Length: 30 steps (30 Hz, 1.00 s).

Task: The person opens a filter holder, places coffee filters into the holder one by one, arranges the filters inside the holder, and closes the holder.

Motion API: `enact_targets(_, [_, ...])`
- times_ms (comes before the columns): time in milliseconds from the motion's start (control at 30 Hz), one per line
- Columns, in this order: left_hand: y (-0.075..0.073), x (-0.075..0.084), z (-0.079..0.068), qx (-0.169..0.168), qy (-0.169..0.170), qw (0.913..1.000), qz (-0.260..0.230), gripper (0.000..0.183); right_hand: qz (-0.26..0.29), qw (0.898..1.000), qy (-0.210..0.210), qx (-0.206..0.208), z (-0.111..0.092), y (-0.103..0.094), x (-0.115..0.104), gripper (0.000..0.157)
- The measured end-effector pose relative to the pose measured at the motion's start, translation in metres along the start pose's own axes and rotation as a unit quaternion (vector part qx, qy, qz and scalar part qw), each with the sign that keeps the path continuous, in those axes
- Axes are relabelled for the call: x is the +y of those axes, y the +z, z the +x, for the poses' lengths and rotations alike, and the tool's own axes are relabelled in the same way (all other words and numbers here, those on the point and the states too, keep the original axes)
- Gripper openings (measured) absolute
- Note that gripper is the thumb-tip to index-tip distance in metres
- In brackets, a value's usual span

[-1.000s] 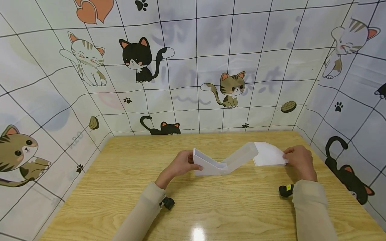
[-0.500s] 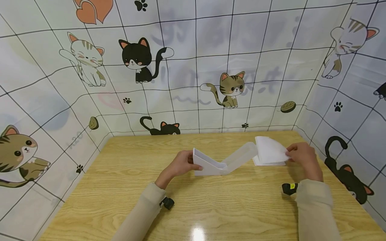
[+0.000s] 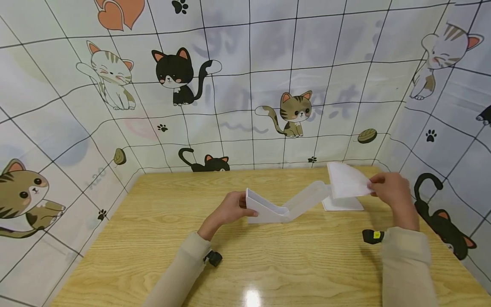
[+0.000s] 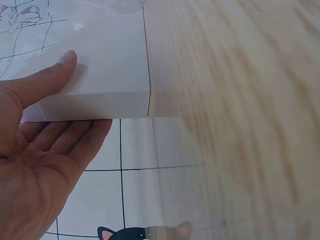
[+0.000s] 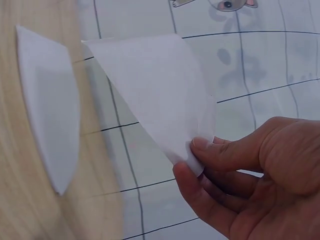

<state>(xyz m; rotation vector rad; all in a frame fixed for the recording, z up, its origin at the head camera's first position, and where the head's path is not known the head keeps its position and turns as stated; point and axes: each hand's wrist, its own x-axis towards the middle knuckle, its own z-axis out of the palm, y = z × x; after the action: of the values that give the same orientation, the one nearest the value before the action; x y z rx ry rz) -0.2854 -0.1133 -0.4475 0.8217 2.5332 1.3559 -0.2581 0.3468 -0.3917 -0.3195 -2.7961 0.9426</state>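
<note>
In the head view my left hand (image 3: pixel 233 208) grips the left end of a white box (image 3: pixel 264 213) standing on the table. Its translucent hinged lid (image 3: pixel 307 198) leans open to the right. Up close in the left wrist view, the thumb lies on one face of the box (image 4: pixel 110 55) and the fingers are behind it. My right hand (image 3: pixel 393 192) pinches one corner of a fan-shaped white paper coffee filter (image 3: pixel 347 181), held raised and tilted. Beneath it, more white filters (image 3: pixel 343 204) lie in a flat stack on the table, partly covered by the raised one.
The wooden table (image 3: pixel 172 187) has walls of white cat-printed cloth (image 3: pixel 238 128) on its back and sides. A black camera sits on each wrist, the left camera (image 3: pixel 212 258) and the right camera (image 3: pixel 373 236).
My right hand has lifted a coffee filter off the stack, moving up and slightly right. The left hand and the box have stayed in place.
</note>
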Motion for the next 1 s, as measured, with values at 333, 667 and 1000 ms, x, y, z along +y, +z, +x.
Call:
enact_targets(333, [0.000,0.002,0.001,0.001,0.001,1.0000,-0.002,0.035,0.005,0.999,-0.008,0.034,-0.008,-0.014,-0.023,0.031])
enact_targets(667, [0.000,0.002,0.001,0.002,0.000,1.0000,-0.001,0.035,0.009,0.998,-0.038,0.050,-0.018,-0.019,-0.046,0.031])
enact_targets(1000, [0.000,0.003,0.000,0.000,-0.004,1.0000,-0.008,0.036,0.009,0.997,-0.060,0.054,-0.023,-0.015,-0.064,0.028])
